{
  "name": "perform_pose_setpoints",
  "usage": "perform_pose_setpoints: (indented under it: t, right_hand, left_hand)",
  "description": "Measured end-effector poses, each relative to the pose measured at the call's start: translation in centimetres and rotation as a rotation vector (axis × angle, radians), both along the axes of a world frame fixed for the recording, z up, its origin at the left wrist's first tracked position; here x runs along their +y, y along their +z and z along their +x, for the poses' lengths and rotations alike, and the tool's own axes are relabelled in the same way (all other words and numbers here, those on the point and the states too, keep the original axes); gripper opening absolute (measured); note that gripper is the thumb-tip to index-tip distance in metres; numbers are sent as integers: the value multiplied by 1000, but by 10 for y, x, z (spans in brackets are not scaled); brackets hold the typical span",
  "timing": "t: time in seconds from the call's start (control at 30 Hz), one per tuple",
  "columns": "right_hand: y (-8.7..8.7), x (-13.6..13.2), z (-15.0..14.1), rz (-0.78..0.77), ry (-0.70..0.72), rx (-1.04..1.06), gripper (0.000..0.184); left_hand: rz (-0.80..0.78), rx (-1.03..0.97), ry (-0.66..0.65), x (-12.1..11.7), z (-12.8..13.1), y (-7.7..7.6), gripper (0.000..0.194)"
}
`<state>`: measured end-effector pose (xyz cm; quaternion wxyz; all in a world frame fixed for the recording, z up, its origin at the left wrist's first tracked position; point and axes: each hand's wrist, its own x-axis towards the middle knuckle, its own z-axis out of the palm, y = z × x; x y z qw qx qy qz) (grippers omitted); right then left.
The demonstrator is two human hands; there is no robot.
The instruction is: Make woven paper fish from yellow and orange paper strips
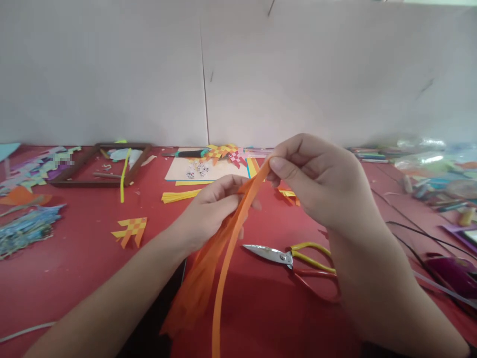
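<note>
A bundle of orange paper strips point(203, 278) hangs from my left hand point(214, 211), which is closed around its upper part. My right hand point(313, 179) pinches the top end of a single orange strip point(226, 263) between thumb and forefinger. That strip curves down in front of the bundle and runs past the bottom edge of the view. Below my right hand lie scissors point(278, 254) with one yellow and one red handle, their blades pointing left. To the left, a woven yellow and orange paper fish point(131, 229) rests on the red table point(89, 278).
Behind my hands are yellow strips point(182, 196), a pale board point(171, 171) and a utility knife point(190, 153). A brown frame point(63, 183) with scraps stands back left, near blue strips point(30, 228). Pens, plastic wrap point(428, 161) and black cables point(421, 229) clutter the right.
</note>
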<state>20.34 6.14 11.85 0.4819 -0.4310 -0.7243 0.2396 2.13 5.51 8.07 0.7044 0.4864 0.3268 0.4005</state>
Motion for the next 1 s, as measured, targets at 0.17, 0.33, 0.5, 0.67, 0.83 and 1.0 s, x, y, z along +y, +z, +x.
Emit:
perform_pose_setpoints:
  t: [0.17, 0.33, 0.5, 0.67, 0.83, 1.0]
  right_hand:
    - [1, 6, 4, -10, 0, 25, 10]
    - [4, 9, 9, 43, -39, 77, 11]
    - [5, 13, 14, 66, -91, 121, 14]
    - [12, 15, 23, 133, -220, 173, 12]
    - [20, 12, 24, 193, -397, 236, 15]
    - [18, 7, 24, 166, -264, 217, 12]
  left_hand:
    - [12, 149, -174, -1, -10, 1, 21]
    - [8, 246, -408, -1, -20, 1, 20]
    - [43, 358, -706, 6, -32, 3, 15]
    - [138, 454, -733, 22, -44, -3, 17]
    - [193, 584, -682, 37, -59, -13, 21]
    - [325, 217, -816, 47, -67, -25, 73]
